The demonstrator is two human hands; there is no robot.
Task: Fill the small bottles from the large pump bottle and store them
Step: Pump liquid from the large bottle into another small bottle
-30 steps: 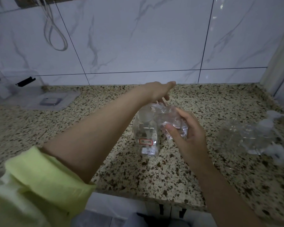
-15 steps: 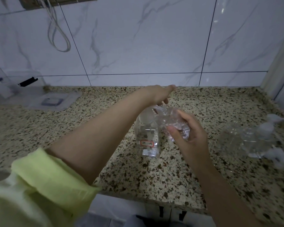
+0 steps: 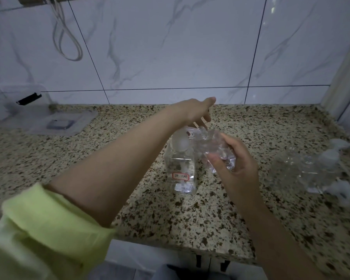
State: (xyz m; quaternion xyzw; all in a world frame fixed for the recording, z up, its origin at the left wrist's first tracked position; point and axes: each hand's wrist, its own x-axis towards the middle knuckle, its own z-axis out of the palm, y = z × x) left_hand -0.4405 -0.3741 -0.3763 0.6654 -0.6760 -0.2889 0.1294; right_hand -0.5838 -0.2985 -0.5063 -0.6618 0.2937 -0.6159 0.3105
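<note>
Your right hand (image 3: pixel 237 168) curls its fingers around a small clear bottle (image 3: pixel 216 150), tilted, at frame center. Your left hand (image 3: pixel 194 113) rests above the pump bottle (image 3: pixel 181 168), fingers bent down; whether they grip, you cannot tell. More small bottles (image 3: pixel 305 168) lie at right.

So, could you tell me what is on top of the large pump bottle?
The left hand presses down over the large pump bottle; the hand covers the pump head.

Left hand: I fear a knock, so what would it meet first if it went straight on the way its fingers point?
Probably nothing close: the left hand points right and back over bare counter, toward the tiled wall. Depth is unclear.
</note>
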